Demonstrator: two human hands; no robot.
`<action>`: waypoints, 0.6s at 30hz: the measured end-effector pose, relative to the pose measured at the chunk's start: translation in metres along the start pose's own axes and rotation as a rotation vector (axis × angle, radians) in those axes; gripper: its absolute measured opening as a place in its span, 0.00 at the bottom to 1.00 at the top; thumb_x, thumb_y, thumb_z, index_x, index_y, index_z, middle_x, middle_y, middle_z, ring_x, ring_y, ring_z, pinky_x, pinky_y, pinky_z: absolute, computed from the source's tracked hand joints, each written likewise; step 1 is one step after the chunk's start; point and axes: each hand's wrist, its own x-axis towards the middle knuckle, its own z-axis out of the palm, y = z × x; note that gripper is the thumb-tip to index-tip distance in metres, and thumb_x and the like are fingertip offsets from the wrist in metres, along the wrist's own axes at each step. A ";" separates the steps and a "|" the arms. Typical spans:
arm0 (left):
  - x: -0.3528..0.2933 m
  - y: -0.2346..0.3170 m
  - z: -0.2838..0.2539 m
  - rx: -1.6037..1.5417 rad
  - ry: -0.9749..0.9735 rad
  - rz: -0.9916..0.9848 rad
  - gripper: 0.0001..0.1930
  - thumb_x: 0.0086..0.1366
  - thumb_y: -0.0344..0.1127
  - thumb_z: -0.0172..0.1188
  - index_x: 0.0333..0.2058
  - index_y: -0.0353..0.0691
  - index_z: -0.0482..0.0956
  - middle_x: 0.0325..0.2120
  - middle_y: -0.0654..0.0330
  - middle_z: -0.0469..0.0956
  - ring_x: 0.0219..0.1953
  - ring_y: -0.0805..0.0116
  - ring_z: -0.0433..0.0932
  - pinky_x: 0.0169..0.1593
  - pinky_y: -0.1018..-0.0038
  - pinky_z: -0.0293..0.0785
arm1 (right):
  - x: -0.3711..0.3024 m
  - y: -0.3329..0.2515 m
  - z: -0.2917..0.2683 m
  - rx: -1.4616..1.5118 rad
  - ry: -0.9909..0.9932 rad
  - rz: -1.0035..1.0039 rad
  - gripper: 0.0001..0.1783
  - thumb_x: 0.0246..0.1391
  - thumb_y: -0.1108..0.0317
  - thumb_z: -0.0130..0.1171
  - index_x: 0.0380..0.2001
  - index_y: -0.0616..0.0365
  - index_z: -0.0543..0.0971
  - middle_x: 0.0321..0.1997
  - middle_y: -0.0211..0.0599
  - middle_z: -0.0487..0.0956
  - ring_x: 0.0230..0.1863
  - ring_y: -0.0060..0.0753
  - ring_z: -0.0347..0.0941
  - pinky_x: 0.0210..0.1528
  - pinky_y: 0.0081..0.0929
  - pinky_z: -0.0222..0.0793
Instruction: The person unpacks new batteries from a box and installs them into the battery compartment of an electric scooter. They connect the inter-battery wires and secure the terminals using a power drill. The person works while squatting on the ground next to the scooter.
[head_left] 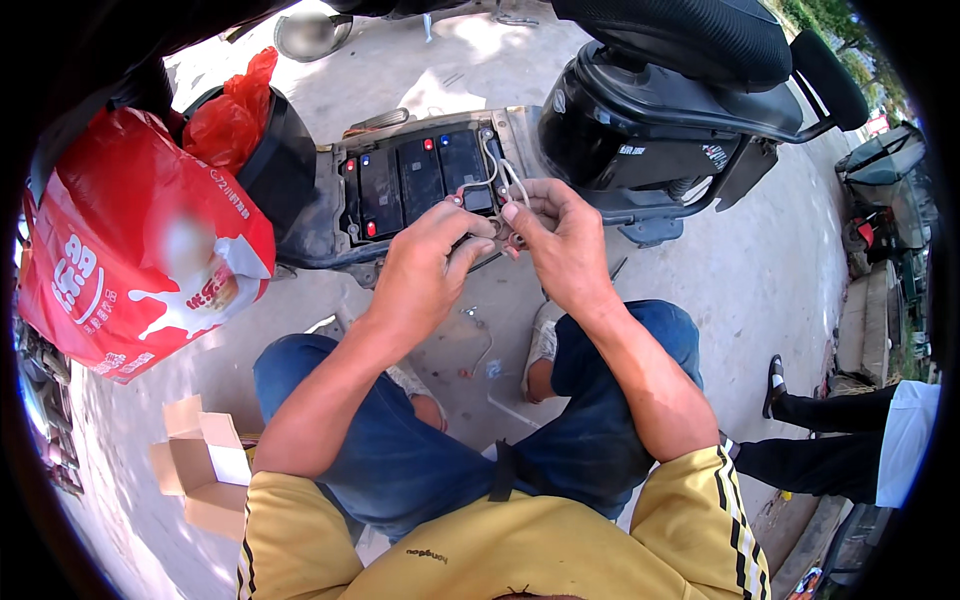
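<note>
Both my hands are close together over the near right corner of an open battery compartment [520, 125] in a scooter's footboard. Dark batteries [420, 180] with red and blue terminals sit inside it. Pale cables [490, 160] loop up from its right side. My right hand [565, 245] is closed, thumb against forefinger, on a cable with reddish ends [515, 244] just below the fingertips. My left hand [430, 262] is closed beside it, the fingertips almost meeting the right ones. What the left fingers pinch is hidden. One cable's pinkish end lies against the left forefinger.
A red printed bag [160, 270] and a black bin [285, 150] holding red plastic stand at left. The black scooter seat [700, 45] overhangs the upper right. An open cardboard box [205, 465] lies lower left. Another person's legs [820, 450] reach in from the right.
</note>
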 end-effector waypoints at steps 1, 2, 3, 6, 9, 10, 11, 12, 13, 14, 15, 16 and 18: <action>0.000 0.000 -0.001 -0.088 -0.034 -0.099 0.08 0.67 0.21 0.68 0.44 0.33 0.84 0.37 0.58 0.84 0.37 0.68 0.83 0.43 0.70 0.80 | 0.000 0.000 0.000 0.006 0.015 0.001 0.10 0.68 0.76 0.64 0.49 0.70 0.80 0.34 0.36 0.85 0.31 0.19 0.79 0.32 0.22 0.77; 0.000 0.001 -0.001 -0.176 -0.067 -0.198 0.07 0.68 0.21 0.68 0.44 0.32 0.84 0.37 0.60 0.84 0.37 0.72 0.83 0.43 0.72 0.79 | 0.000 0.000 -0.001 0.004 0.004 0.001 0.10 0.68 0.76 0.64 0.49 0.70 0.80 0.34 0.36 0.85 0.31 0.19 0.79 0.32 0.22 0.77; 0.001 0.003 -0.002 -0.224 -0.074 -0.260 0.06 0.70 0.21 0.67 0.44 0.31 0.83 0.36 0.61 0.84 0.37 0.74 0.82 0.43 0.73 0.79 | 0.000 0.000 -0.002 0.003 -0.007 0.002 0.11 0.68 0.76 0.64 0.49 0.71 0.80 0.35 0.36 0.85 0.31 0.19 0.79 0.32 0.22 0.77; 0.005 0.006 -0.002 -0.331 -0.077 -0.373 0.04 0.73 0.23 0.65 0.43 0.30 0.83 0.36 0.63 0.84 0.37 0.79 0.79 0.42 0.74 0.78 | 0.001 -0.001 -0.004 0.015 -0.012 0.035 0.11 0.68 0.76 0.64 0.50 0.71 0.80 0.35 0.36 0.85 0.32 0.19 0.79 0.33 0.22 0.78; 0.004 0.004 0.001 -0.313 -0.052 -0.311 0.04 0.73 0.24 0.65 0.43 0.31 0.82 0.36 0.63 0.83 0.36 0.78 0.79 0.41 0.74 0.78 | 0.002 0.001 -0.007 0.100 -0.028 0.076 0.11 0.69 0.75 0.64 0.50 0.71 0.80 0.35 0.36 0.85 0.32 0.19 0.79 0.34 0.23 0.78; 0.002 0.002 0.003 -0.273 -0.046 -0.270 0.04 0.73 0.24 0.65 0.44 0.32 0.82 0.36 0.62 0.84 0.36 0.75 0.80 0.41 0.73 0.78 | 0.003 0.001 -0.008 0.138 -0.039 0.088 0.11 0.69 0.75 0.64 0.50 0.71 0.80 0.36 0.36 0.85 0.32 0.19 0.79 0.35 0.23 0.78; 0.002 0.001 0.003 -0.233 -0.040 -0.228 0.04 0.72 0.25 0.66 0.44 0.32 0.82 0.35 0.61 0.84 0.35 0.73 0.81 0.41 0.73 0.78 | 0.002 0.000 -0.008 0.123 -0.046 0.083 0.11 0.69 0.75 0.64 0.50 0.70 0.80 0.36 0.36 0.85 0.33 0.19 0.79 0.35 0.23 0.78; 0.002 0.001 0.003 -0.121 -0.022 -0.111 0.05 0.71 0.25 0.67 0.44 0.33 0.83 0.36 0.60 0.83 0.35 0.68 0.82 0.41 0.71 0.78 | 0.001 -0.001 -0.008 0.108 -0.052 0.079 0.11 0.69 0.75 0.64 0.50 0.70 0.80 0.36 0.36 0.85 0.33 0.19 0.79 0.35 0.23 0.78; 0.001 0.001 0.003 -0.008 -0.004 0.006 0.06 0.70 0.25 0.68 0.44 0.34 0.83 0.36 0.59 0.83 0.35 0.64 0.83 0.40 0.69 0.79 | -0.001 -0.002 -0.008 0.094 -0.058 0.075 0.11 0.69 0.74 0.64 0.50 0.70 0.80 0.36 0.36 0.85 0.33 0.19 0.79 0.35 0.23 0.78; 0.001 0.001 0.003 0.104 0.014 0.123 0.07 0.69 0.25 0.69 0.44 0.35 0.83 0.37 0.57 0.83 0.35 0.59 0.83 0.40 0.67 0.80 | -0.002 -0.003 -0.007 0.075 -0.057 0.067 0.11 0.70 0.74 0.63 0.51 0.69 0.80 0.36 0.35 0.85 0.33 0.19 0.79 0.36 0.22 0.77; 0.001 0.001 0.004 0.131 0.008 0.134 0.08 0.67 0.25 0.69 0.44 0.36 0.84 0.38 0.56 0.83 0.36 0.56 0.84 0.40 0.65 0.80 | -0.003 -0.004 -0.006 0.056 -0.057 0.057 0.11 0.70 0.73 0.63 0.52 0.69 0.81 0.36 0.34 0.85 0.34 0.18 0.78 0.37 0.21 0.76; -0.001 0.002 0.004 0.157 0.003 0.145 0.09 0.66 0.25 0.70 0.44 0.37 0.84 0.38 0.55 0.82 0.37 0.53 0.84 0.41 0.63 0.80 | -0.004 -0.005 -0.005 0.038 -0.056 0.048 0.11 0.71 0.73 0.63 0.52 0.68 0.81 0.36 0.33 0.85 0.34 0.18 0.78 0.37 0.21 0.76; -0.003 0.004 0.006 0.173 -0.006 0.159 0.11 0.64 0.24 0.71 0.45 0.38 0.84 0.39 0.54 0.82 0.38 0.50 0.84 0.41 0.61 0.81 | -0.003 -0.004 -0.008 0.079 -0.057 0.070 0.12 0.71 0.73 0.63 0.52 0.68 0.80 0.36 0.33 0.85 0.34 0.18 0.78 0.37 0.21 0.75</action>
